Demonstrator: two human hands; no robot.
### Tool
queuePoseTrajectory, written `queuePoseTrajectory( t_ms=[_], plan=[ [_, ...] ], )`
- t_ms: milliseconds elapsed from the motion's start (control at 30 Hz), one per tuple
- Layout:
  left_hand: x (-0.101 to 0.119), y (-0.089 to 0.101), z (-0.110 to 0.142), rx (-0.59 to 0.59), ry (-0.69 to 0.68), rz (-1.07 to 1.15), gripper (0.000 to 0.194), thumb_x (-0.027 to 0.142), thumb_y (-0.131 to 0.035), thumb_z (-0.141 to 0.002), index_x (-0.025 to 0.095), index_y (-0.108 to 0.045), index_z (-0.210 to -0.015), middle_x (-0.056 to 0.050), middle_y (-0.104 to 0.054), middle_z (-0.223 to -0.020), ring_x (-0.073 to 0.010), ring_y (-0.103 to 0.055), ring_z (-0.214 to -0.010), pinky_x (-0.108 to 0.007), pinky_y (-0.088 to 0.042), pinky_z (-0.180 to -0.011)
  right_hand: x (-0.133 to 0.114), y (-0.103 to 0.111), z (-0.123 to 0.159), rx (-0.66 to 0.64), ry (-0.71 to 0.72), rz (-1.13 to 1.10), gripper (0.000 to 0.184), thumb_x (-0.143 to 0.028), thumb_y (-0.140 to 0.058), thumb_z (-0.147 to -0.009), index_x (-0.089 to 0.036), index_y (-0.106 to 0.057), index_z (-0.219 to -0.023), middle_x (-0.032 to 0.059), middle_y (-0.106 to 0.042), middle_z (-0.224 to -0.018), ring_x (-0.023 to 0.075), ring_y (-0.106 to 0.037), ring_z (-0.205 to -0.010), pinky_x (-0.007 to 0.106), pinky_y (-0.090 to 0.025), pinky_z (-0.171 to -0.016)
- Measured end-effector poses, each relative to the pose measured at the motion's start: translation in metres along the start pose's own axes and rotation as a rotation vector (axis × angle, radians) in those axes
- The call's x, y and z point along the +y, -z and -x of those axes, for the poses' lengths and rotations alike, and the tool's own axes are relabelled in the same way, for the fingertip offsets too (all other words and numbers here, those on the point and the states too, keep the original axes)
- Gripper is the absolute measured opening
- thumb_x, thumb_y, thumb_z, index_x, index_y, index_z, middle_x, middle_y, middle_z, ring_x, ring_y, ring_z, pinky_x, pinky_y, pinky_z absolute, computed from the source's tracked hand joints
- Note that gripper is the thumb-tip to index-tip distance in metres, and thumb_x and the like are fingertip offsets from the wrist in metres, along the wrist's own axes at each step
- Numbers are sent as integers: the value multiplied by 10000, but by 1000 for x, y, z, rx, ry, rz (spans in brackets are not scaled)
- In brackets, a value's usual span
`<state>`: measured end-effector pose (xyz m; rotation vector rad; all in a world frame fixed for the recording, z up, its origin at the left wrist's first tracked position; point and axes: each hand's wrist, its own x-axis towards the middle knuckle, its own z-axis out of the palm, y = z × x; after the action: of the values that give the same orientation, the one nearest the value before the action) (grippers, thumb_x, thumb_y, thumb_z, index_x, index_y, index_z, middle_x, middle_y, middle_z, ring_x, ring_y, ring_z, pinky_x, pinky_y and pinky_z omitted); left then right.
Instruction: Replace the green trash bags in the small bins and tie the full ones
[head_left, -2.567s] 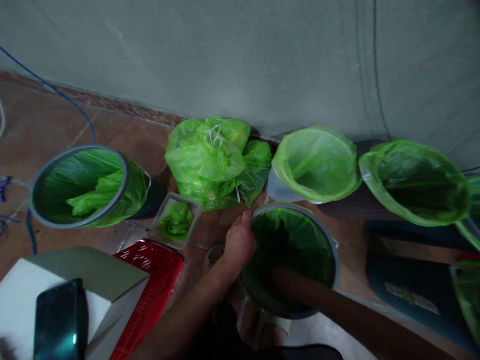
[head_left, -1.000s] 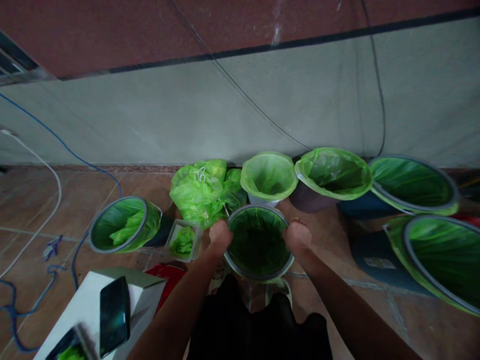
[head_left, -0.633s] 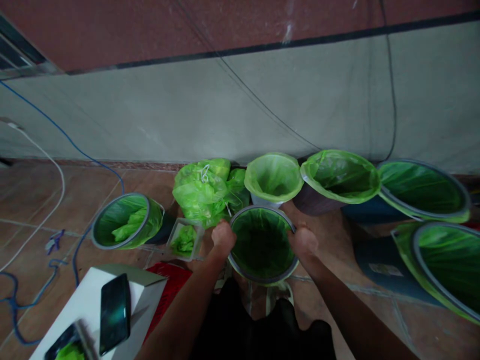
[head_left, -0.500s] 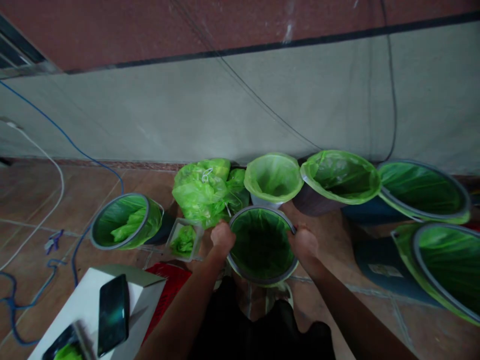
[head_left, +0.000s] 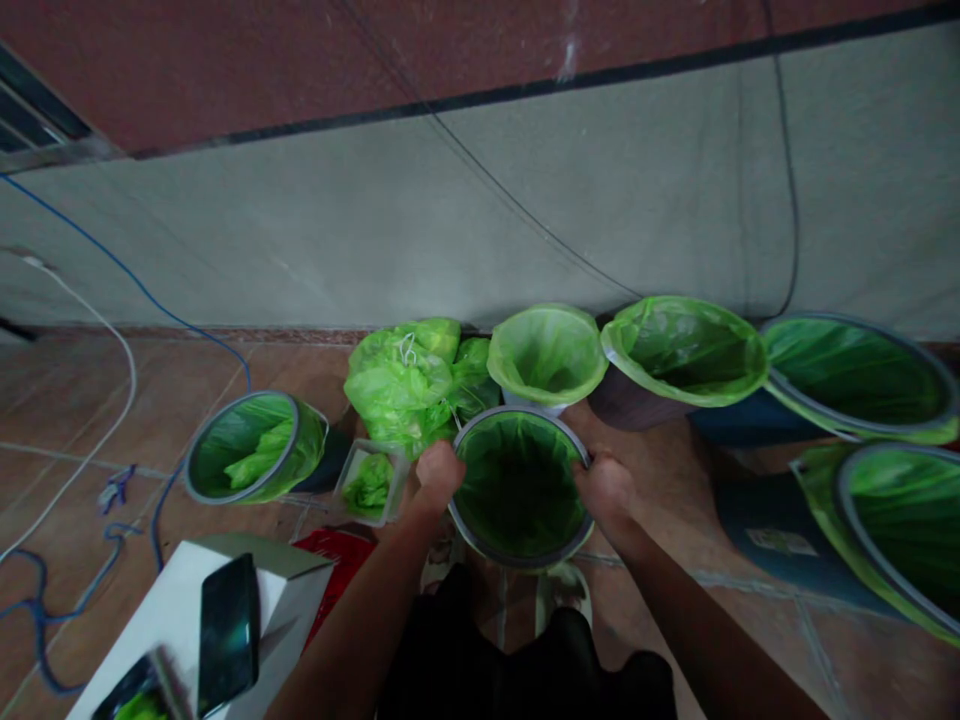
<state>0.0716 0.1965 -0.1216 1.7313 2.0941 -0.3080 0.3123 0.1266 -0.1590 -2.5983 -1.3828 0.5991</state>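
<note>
From my remote seat I had the left hand (head_left: 441,470) and right hand (head_left: 606,486) gripping opposite sides of a bin (head_left: 525,538). I saw bags (head_left: 401,385) near the wall (head_left: 300,230), a phone (head_left: 229,630) on a box (head_left: 165,605).

One head-worn view, forward and down over a lined bin (head_left: 523,560) toward the wall (head_left: 360,225)

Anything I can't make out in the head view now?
Head view:
Held bin: bottom lost in shadow.
Left hand: fingertips hidden by the hand itself.
Red basket: partly behind white box and left forearm.
Lower-right bin: cut by right edge; label too small to read.
</note>
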Motion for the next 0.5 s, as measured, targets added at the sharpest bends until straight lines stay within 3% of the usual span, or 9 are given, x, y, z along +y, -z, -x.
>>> queuePoseTrajectory(
  t_ms=[167,300,500],
  plan=[
    [-18,0,-2,1,-67,158,318,403,-638,-780,163,-656,-987,-99,-723,-944,-239,-687,-899,-301,-509,-758,4,6,2,0,28,-17,357,-394,-529,-867,-157,-589,-1128,99,-701,-994,221,-664,-891,268,-413,-670],
    [-41,-18,10,-2,-57,399,333,372,-641,-810,176,-615,-1078,-63,-723,-988,-183,-679,-929,-251,-506,-774,10,8,6,-27,67,3,352,-398,-499,-892,-155,-606,-1123,106,-707,-1007,221,-667,-915,268,-426,-699],
    [-54,-44,42,-227,-61,339,238,345,-592,-854,163,-611,-1007,-69,-728,-889,-181,-695,-795,-252,-497,-691,12,9,19,-154,110,204,330,-323,-459,-916,-99,-587,-1123,159,-696,-977,242,-672,-890,287,-442,-713]
  ],
)
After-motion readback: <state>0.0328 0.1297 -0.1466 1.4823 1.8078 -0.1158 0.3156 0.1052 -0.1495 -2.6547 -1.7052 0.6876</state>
